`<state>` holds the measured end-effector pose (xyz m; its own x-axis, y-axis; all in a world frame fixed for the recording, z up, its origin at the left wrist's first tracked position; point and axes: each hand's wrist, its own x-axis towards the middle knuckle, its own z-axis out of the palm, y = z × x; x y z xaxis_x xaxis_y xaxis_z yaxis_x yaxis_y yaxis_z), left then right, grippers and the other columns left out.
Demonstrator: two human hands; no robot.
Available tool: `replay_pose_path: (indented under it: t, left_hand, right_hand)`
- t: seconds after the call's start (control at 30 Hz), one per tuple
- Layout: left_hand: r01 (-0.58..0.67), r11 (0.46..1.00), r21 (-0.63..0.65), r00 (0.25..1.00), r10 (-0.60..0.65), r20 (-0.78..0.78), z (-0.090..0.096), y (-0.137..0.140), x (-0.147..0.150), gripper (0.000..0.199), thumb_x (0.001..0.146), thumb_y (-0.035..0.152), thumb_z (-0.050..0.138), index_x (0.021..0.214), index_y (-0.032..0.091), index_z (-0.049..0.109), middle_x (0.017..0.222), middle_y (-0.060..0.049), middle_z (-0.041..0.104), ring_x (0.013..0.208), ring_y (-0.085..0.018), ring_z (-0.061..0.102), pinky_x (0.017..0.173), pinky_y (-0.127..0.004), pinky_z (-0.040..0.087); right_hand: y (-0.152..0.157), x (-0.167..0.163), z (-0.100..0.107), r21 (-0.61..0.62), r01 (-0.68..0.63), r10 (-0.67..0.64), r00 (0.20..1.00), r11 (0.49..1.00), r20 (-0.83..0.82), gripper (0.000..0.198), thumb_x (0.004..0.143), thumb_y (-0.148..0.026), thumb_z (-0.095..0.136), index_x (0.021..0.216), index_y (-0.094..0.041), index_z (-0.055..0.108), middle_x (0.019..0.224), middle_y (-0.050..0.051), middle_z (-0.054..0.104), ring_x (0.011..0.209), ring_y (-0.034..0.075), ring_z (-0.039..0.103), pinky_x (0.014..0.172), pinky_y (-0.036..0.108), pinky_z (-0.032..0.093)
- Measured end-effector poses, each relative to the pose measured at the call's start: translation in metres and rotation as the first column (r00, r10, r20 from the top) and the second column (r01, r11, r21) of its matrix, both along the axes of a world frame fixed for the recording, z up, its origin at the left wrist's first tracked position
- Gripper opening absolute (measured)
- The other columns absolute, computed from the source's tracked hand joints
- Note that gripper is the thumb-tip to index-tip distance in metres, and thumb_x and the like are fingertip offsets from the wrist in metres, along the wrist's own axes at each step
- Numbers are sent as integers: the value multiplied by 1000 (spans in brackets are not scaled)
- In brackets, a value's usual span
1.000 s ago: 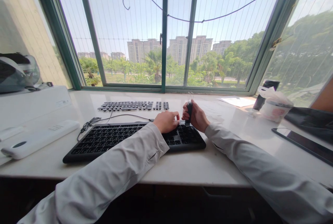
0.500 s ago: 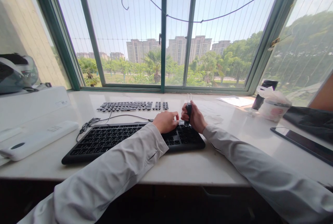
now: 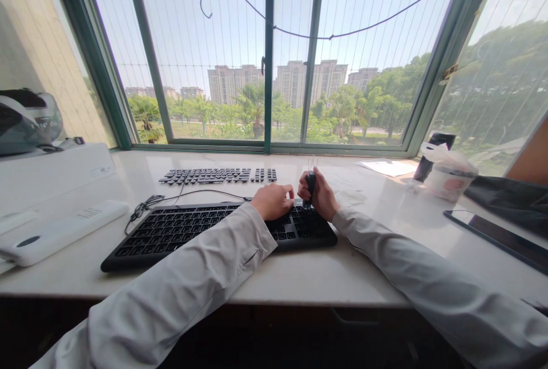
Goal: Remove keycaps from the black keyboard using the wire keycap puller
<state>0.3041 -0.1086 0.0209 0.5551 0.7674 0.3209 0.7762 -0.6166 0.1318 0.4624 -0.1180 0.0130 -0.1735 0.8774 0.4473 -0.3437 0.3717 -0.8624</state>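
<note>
A black keyboard (image 3: 158, 240) lies on the white tabletop, most of its key positions showing bare square frames without caps. My left hand (image 3: 273, 201) rests on its upper right part, fingers curled at the far edge, the fingertips partly hidden. To the right, my right hand (image 3: 324, 196) is closed around a small black keycap puller (image 3: 311, 181) held upright. Thin wire loops stick up from the puller's top, and its lower end is down at the number pad. Behind the keyboard, removed keycaps (image 3: 205, 175) are laid out in rows.
A coiled cable (image 3: 145, 207) lies behind the keyboard's left end. At left are a white device (image 3: 68, 232) and a helmet (image 3: 29, 117) on a white box (image 3: 55, 169). To the right are a phone (image 3: 500, 237), a bagged tub (image 3: 449, 177) and paper (image 3: 387, 168).
Both hands and the puller keep nearly the same place on the keyboard. The view has shifted very slightly.
</note>
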Motion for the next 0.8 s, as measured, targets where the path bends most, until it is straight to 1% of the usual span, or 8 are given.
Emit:
replay_pose_path:
  t: [0.2,0.37,0.47,0.7,0.8]
  left_hand:
    - [9,1000,12,1000,-10,4,-2,3,0,21,83,39,51,95,27,63,85,-2,70,83,-20,65,72,-30,47]
    - [9,1000,2,1000,-9,4,0,0,0,21,83,39,51,95,27,63,84,-2,70,81,-21,65,72,-30,47]
    - [8,1000,3,1000,-8,-6,1,-1,1,21,84,39,50,96,27,63,85,-2,70,82,-21,65,72,-30,47]
    - [-4,1000,3,999,4,-46,4,-3,0,24,84,39,51,101,27,63,89,-2,71,84,-22,66,73,-30,48]
    - [-3,1000,8,999,3,-40,4,-3,1,23,83,36,50,99,26,63,88,-2,71,84,-23,66,72,-30,48]
  right_hand:
    - [0,2,-4,21,36,-37,997,999,67,52,84,-69,39,64,-21,42,51,-4,30,45,11,29,45,26,26]
    - [0,2,-7,93,47,-56,993,995,102,52,87,-67,37,63,-21,43,49,-4,34,45,11,32,47,27,27]
    - [0,3,-8,124,83,-101,984,989,149,53,86,-69,37,63,-21,43,50,-3,36,46,12,33,47,27,30]
    - [-15,0,-5,205,152,-209,932,967,297,59,86,-73,30,61,-21,46,51,-2,39,50,13,36,52,29,35]
    - [-21,1,-2,279,150,-251,892,949,376,60,90,-68,26,59,-21,46,54,-1,40,54,13,38,58,29,36]
